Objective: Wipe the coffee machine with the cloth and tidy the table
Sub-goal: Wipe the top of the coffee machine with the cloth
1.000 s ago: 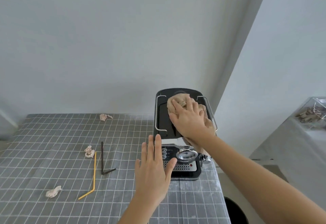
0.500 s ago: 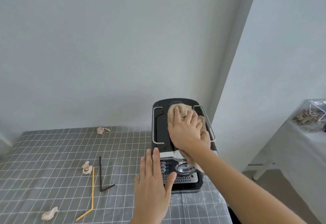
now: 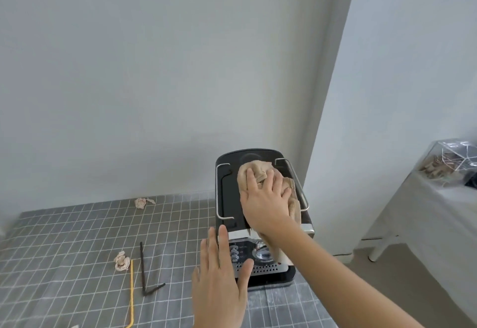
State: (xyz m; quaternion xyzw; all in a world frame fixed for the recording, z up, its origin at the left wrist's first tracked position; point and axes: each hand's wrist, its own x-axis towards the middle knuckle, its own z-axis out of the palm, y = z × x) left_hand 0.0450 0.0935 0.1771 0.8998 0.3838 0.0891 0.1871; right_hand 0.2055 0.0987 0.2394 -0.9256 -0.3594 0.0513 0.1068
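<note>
A black and silver coffee machine (image 3: 227,196) stands at the table's right end, against the wall. My right hand (image 3: 265,202) presses a crumpled beige cloth (image 3: 254,170) flat on the machine's black top, between its two chrome rails. My left hand (image 3: 219,283) hovers flat with fingers together in front of the machine's left side, holding nothing. On the grey checked tablecloth (image 3: 77,250) lie two crumpled paper scraps (image 3: 121,261) (image 3: 143,202), a yellow bent straw (image 3: 131,294) and a dark bent straw (image 3: 144,273).
A plain wall rises right behind the table and the machine. To the right, across a gap of floor, stands a second table with a grey cover (image 3: 438,214) carrying a clear box (image 3: 449,162) of small items.
The view has tilted upward, so table and machine sit lower in the frame. My right hand has slid the cloth slightly over the machine's top. The left hand keeps its place.
</note>
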